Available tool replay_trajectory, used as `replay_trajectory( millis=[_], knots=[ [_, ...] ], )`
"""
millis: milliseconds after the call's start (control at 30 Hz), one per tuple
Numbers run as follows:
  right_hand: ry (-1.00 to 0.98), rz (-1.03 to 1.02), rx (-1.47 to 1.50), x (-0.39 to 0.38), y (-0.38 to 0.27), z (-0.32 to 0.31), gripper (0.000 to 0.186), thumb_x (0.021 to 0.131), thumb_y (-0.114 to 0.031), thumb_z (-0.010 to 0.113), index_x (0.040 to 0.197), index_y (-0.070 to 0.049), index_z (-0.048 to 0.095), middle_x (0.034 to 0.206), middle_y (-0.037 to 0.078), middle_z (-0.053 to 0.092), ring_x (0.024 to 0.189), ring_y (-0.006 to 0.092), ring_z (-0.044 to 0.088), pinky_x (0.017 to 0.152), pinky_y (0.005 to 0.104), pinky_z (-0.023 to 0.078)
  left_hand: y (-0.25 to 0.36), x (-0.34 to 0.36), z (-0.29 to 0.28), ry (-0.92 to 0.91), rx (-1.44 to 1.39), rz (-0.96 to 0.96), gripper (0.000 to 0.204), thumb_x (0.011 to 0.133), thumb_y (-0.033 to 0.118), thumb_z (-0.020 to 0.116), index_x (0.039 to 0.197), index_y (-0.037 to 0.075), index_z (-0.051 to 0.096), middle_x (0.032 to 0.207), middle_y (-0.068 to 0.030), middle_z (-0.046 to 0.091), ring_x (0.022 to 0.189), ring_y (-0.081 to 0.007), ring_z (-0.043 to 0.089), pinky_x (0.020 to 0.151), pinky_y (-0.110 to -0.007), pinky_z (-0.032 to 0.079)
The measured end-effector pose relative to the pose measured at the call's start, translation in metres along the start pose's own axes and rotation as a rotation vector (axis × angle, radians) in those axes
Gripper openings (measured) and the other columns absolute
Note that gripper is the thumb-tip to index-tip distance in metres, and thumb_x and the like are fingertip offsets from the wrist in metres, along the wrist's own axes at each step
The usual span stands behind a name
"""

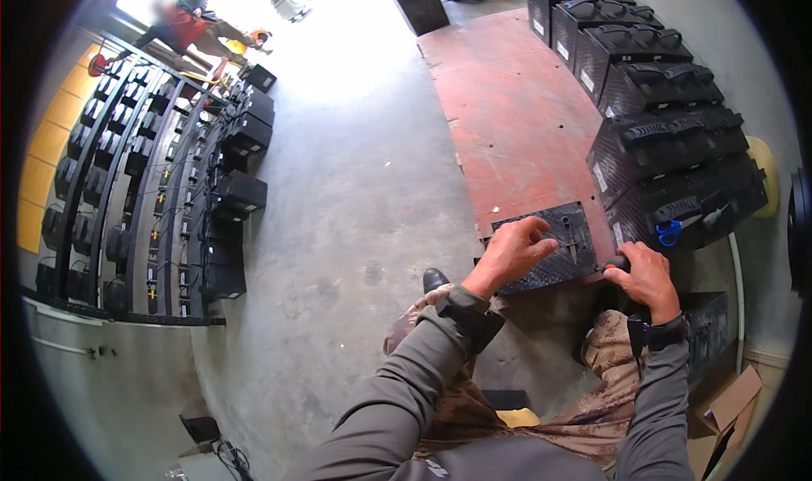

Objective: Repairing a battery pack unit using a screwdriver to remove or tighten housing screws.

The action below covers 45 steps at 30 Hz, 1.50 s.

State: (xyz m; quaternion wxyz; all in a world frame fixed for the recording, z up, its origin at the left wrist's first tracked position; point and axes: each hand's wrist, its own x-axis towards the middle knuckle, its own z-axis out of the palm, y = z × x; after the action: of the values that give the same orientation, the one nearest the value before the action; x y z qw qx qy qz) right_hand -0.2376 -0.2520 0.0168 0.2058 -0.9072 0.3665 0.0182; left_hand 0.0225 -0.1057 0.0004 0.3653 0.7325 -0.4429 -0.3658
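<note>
My left hand (514,253) hovers over a black textured panel (545,265), its fingers half bent and apart, with nothing visible in them. On that panel lie a slim dark piece and a pointed metal-tipped item (573,248). At the panel's right, my right hand (648,276) is closed round a black and orange tool handle (619,264); the rest of this tool cannot be made out. Blue-handled scissors (669,232) rest on the nearest black box (710,195), just beyond my right hand.
A red board (507,117) carries the panel. Several black boxes with handles (630,46) line its right side. At left stands a black rack (80,227) with many dark units. Another person (190,29) bends at the far left. Cardboard (734,401) lies at lower right.
</note>
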Motion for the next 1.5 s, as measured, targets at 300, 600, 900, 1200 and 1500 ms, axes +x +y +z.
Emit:
replay_trajectory(
  millis=[300, 600, 900, 1200, 1500],
  knots=[
    [-0.012, -0.081, 0.103, 0.002, 0.008, 0.009, 0.026, 0.08, -0.015, 0.076, 0.104, -0.007, 0.071, 0.104, 0.014, 0.068, 0.101, 0.0404, 0.067, 0.084, 0.0477, 0.053, -0.004, 0.0, 0.001, 0.016, 0.019, 0.04, 0.043, 0.092, 0.029, 0.078, 0.12, -0.002, 0.068, 0.097, -0.0175, 0.076, 0.09, -0.0254, 0.074, 0.08, -0.038, 0.058],
    [-0.044, 0.054, -0.008, 0.003, -0.005, -0.001, 0.041, 0.082, -0.032, 0.081, 0.113, -0.007, 0.071, 0.108, 0.017, 0.07, 0.103, 0.0408, 0.067, 0.088, 0.0479, 0.053, -0.003, 0.0, 0.0, 0.003, 0.01, 0.03, 0.044, 0.092, 0.028, 0.078, 0.121, -0.003, 0.068, 0.098, -0.0187, 0.076, 0.091, -0.0265, 0.074, 0.081, -0.038, 0.058],
    [-0.054, -0.014, 0.052, 0.005, 0.008, 0.007, 0.03, 0.082, -0.021, 0.078, 0.108, -0.009, 0.071, 0.106, 0.018, 0.068, 0.102, 0.0415, 0.067, 0.086, 0.0489, 0.053, -0.001, 0.001, 0.0, -0.005, 0.006, 0.018, 0.044, 0.092, 0.028, 0.077, 0.121, -0.003, 0.068, 0.099, -0.0193, 0.076, 0.092, -0.0279, 0.074, 0.082, -0.039, 0.058],
    [-0.058, 0.001, 0.039, -0.001, -0.006, -0.007, 0.042, 0.078, -0.027, 0.082, 0.115, -0.009, 0.07, 0.108, 0.018, 0.067, 0.103, 0.0413, 0.066, 0.087, 0.0474, 0.053, -0.001, 0.0, 0.0, 0.0, 0.004, 0.01, 0.045, 0.092, 0.029, 0.078, 0.121, -0.003, 0.068, 0.1, -0.0198, 0.076, 0.093, -0.0286, 0.074, 0.082, -0.04, 0.058],
    [-0.042, -0.013, 0.031, 0.005, 0.013, 0.011, 0.029, 0.083, -0.026, 0.077, 0.105, -0.008, 0.071, 0.101, 0.018, 0.07, 0.096, 0.0417, 0.067, 0.083, 0.0499, 0.052, 0.0, -0.002, 0.001, 0.017, -0.008, 0.021, 0.043, 0.09, 0.028, 0.077, 0.119, -0.003, 0.069, 0.098, -0.0201, 0.076, 0.09, -0.0297, 0.074, 0.08, -0.039, 0.057]
  ],
)
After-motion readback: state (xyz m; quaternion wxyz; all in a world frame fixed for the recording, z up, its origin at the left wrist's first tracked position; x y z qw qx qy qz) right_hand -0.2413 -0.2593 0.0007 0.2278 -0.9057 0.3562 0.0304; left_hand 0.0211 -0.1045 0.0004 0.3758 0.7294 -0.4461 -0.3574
